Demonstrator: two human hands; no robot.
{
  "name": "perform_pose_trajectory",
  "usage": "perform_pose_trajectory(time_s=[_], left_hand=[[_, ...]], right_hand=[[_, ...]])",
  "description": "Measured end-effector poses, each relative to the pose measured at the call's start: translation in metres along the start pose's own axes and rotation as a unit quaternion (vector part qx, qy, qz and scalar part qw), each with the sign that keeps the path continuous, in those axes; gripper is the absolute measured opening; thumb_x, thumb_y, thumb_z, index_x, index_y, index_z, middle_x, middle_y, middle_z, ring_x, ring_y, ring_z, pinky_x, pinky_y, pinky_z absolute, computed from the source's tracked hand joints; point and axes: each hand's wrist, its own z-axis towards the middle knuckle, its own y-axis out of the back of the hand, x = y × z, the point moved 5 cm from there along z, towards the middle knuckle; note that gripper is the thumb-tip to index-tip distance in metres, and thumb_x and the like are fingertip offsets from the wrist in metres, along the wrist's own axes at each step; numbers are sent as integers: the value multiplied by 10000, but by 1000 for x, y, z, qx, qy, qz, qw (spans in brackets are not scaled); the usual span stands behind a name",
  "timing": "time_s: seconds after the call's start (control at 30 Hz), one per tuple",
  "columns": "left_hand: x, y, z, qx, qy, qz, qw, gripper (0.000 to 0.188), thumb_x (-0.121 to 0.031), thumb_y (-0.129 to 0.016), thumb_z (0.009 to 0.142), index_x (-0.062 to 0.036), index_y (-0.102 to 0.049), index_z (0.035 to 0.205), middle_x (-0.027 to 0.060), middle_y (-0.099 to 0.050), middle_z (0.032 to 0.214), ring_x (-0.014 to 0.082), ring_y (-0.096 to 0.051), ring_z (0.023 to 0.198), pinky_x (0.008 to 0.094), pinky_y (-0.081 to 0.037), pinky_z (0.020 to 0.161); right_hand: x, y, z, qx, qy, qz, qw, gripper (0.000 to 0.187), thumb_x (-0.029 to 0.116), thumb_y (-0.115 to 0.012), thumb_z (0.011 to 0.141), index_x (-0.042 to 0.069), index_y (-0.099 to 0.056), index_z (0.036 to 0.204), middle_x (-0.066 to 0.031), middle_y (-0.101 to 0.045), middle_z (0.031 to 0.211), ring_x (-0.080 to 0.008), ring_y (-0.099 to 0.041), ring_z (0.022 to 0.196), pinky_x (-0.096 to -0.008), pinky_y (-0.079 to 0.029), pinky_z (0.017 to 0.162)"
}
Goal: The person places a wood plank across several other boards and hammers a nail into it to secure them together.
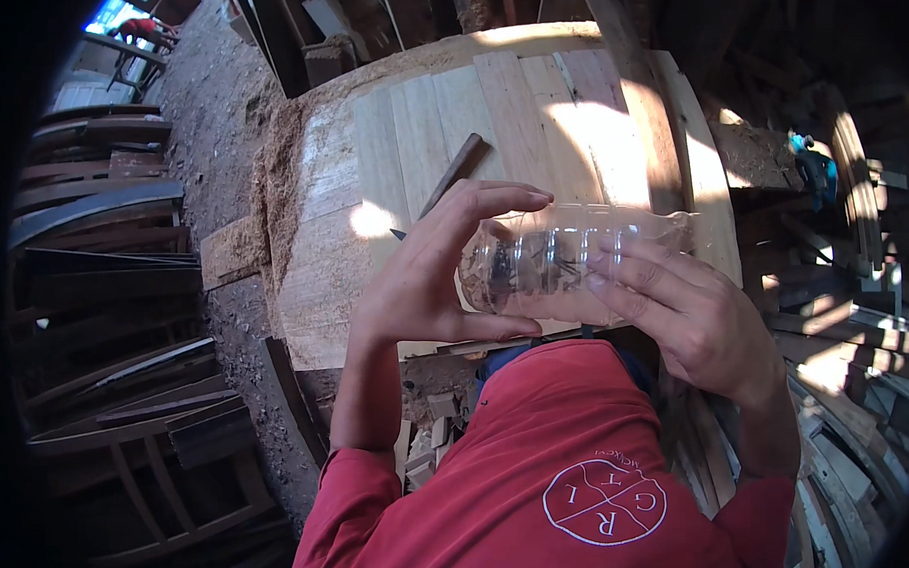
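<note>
Fingers spread, left hand (430,268) brackets a clear cylindrical plastic bottle (560,268) gripped between right hand (704,318) fingers; oversqueezing could dent it.

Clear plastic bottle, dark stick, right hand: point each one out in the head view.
Clear plastic bottle (550,259): head view, on the middle of its see-through side wall.
Dark stick (455,169): head view, on the middle of its visible length.
Right hand (707,318): head view, on the back of the hand.

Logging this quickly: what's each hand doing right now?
Left hand: open, curved around the clear bottle's end; contact unclear.
Right hand: closed, holding the bottle.
</note>
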Motion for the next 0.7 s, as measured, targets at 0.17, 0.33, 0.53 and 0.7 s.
perform_pose_trajectory(time_s=[0.17,0.33,0.53,0.7], left_hand=[[-6,-6,2,-2,-28,-50,998,1029,-279,-1029,579,-30,-500,1425,188,-583,1420,327,-568,1329,463,-504,1066],[-4,-21,2,13,-47,-108,993,1035,-277,-1027,591,-9,-480,1427,200,-570,1408,334,-571,1328,485,-506,1087],[5,-29,3,21,-37,-183,982,1041,-297,-1036,578,10,-491,1410,199,-580,1384,337,-598,1293,480,-513,1086],[27,-38,-8,9,47,-243,969,1074,-582,-947,637,33,-516,1405,180,-600,1367,296,-620,1255,429,-521,1057]], right_hand=[[8,6,11,98,0,-1,995,368,158,-582,953,69,-696,1292,-143,-683,1306,-305,-650,1232,-418,-550,1016],[12,2,25,169,29,95,981,586,76,-672,887,178,-598,1459,-142,-601,1441,-365,-538,1370,-499,-426,1152],[8,-9,25,197,91,103,971,480,180,-571,989,174,-571,1468,-139,-579,1452,-347,-543,1351,-447,-436,1141],[2,-20,27,186,37,153,970,434,206,-610,994,145,-599,1423,-165,-571,1451,-378,-553,1331,-468,-474,1094]])
